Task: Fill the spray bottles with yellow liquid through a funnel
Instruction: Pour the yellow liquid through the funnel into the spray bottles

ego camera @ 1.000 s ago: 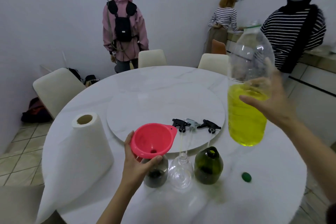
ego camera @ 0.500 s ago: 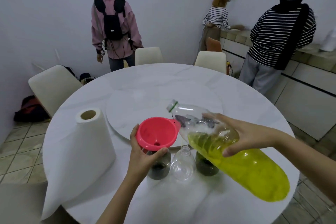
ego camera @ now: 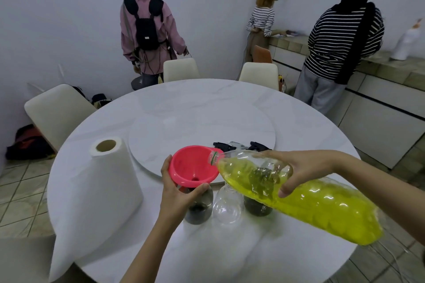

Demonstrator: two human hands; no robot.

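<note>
The person's left hand (ego camera: 178, 193) is holding the red funnel (ego camera: 194, 166), its grip curled round the funnel's lower cone with the thumb pressing on the near rim. The funnel's spout is sitting in the neck of a dark spray bottle (ego camera: 199, 208) just below that grip; the hand is hiding the neck itself. The right hand (ego camera: 296, 171) is gripping a big clear bottle of yellow liquid (ego camera: 310, 200), fingers wrapped over its upper side and thumb beneath, tilting it so the mouth is reaching the funnel's far rim. Whether liquid is flowing is hard to tell. Under the tilted bottle, a clear spray bottle (ego camera: 227, 207) and a green one (ego camera: 257, 208) are standing on the white table (ego camera: 207, 96), partly covered. Beyond the right grip, black spray heads (ego camera: 222, 145) are lying half hidden.
</note>
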